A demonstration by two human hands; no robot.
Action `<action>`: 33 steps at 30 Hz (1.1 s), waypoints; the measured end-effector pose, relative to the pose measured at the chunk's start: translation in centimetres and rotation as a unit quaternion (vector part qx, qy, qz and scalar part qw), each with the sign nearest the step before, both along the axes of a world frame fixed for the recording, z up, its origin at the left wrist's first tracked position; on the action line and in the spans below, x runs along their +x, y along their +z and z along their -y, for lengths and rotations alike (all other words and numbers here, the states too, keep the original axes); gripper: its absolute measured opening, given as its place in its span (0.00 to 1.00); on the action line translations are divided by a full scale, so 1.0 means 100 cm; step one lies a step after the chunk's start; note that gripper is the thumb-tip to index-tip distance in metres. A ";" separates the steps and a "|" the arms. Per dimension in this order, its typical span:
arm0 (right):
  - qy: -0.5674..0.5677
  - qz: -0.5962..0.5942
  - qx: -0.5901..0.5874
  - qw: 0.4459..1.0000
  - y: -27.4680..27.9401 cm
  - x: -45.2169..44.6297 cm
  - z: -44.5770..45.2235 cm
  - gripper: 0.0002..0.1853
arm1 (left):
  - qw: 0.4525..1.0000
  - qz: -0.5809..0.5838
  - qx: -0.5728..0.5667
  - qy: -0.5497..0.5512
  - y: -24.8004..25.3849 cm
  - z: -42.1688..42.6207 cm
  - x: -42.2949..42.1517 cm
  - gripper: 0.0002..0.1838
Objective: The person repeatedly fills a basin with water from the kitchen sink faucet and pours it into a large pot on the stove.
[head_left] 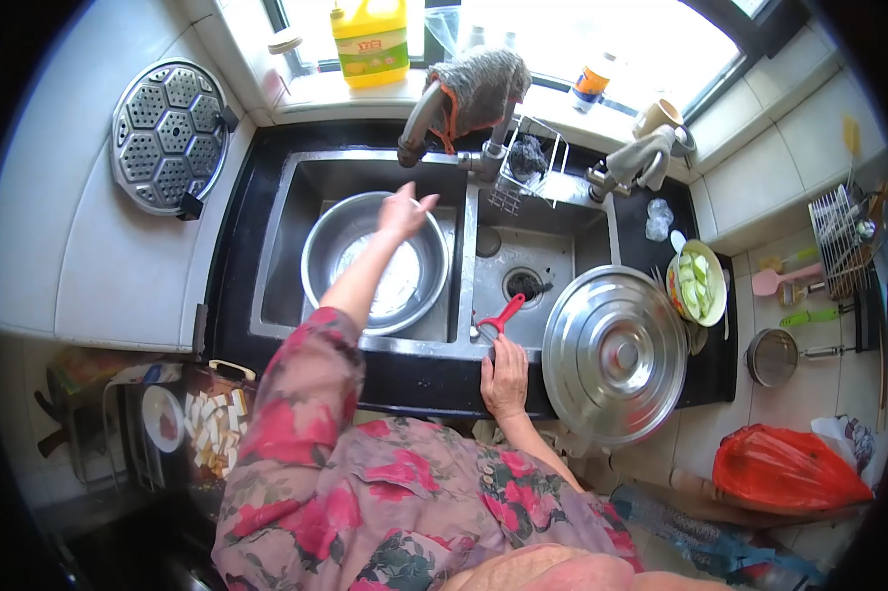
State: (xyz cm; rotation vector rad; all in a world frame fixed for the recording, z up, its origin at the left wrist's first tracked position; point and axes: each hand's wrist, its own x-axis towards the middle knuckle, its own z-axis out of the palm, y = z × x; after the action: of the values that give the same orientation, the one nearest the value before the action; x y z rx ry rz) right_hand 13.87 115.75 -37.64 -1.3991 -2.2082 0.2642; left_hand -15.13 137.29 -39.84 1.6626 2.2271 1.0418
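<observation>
My left hand [403, 214] is over a round metal basin [316, 251], below the faucet [412, 148], with thumb and fingers apart and nothing in it. The basin sits in the left sink bowl. My right hand [506, 378] rests on the front edge of the sink, fingers stretched out. Just beyond its fingertips lies a red peeler [508, 312], its handle reaching over the right sink bowl [562, 236]; whether the fingers touch it I cannot tell. A large metal lid [587, 340] lies to the right of this hand, overlapping the sink corner.
A bowl of pale green slices [698, 284] stands on the right counter. Grey cloth [478, 94] hangs over the faucet. Dark scraps lie at the right drain [528, 285]. A yellow jug [370, 44] stands on the windowsill; a steamer plate [171, 138] leans left. A red bag [784, 468] lies lower right.
</observation>
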 end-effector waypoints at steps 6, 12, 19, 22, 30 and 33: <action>-0.005 0.018 -0.011 1.000 -0.003 0.001 -0.002 0.22 | 0.995 0.101 0.008 0.015 0.048 -0.085 0.071 0.31; -0.010 0.016 -0.025 1.000 -0.001 0.000 -0.001 0.21 | 0.996 -0.066 -0.054 -0.003 0.034 -0.123 0.068 0.17; -0.005 0.012 -0.029 0.999 0.002 -0.002 -0.003 0.21 | 0.988 -0.105 -0.103 -0.053 0.018 -0.128 0.055 0.21; -0.006 0.014 -0.031 0.999 0.001 -0.002 -0.002 0.21 | 0.997 -0.033 -0.056 -0.050 0.017 -0.124 0.055 0.14; -0.009 0.012 -0.024 1.000 0.000 -0.001 -0.001 0.21 | 0.916 0.362 -0.174 -0.009 0.022 -0.130 0.053 0.21; -0.009 0.016 -0.016 1.000 0.000 -0.001 -0.001 0.21 | 0.835 0.544 -0.038 0.075 0.039 -0.096 0.078 0.29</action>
State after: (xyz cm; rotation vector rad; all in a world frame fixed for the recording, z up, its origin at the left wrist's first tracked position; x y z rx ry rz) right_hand 13.74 115.83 -37.63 -1.4491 -2.2253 0.2742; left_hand -7.33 146.90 -35.91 0.5304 1.5459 1.4029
